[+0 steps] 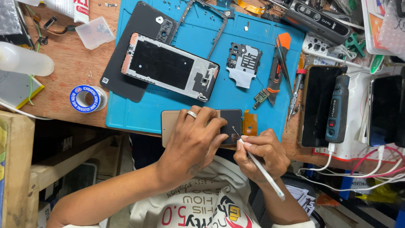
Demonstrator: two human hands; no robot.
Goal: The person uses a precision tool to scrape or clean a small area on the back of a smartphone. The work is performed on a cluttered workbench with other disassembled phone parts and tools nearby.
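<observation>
The phone display panel (230, 122) lies face-down at the near edge of the blue work mat (126, 114), half hidden under the person's palm, with an orange flex tab (249, 123) sticking out of its right end. The left hand (192, 141) is spread flat over it, fingers splayed and pressing down, gripping nothing, just pinning it to the bench. The right hand (261, 152) is curled tight around a thin white probe tool (263, 171), pen-style, and its metal tip touches the dark back of the panel near that right end. By the look of it, this is fine picking or scraping work at one spot on the panel. The next touch calls for a light, steady tip and a firm hold-down, staying clear of the flex tab. Further up the mat sits the opened phone frame (171, 66), a black back cover (143, 25) beneath it, a shield plate (244, 63), tweezers (283, 59). A solder spool (86, 98) rests on the wooden bench to the left.
</observation>
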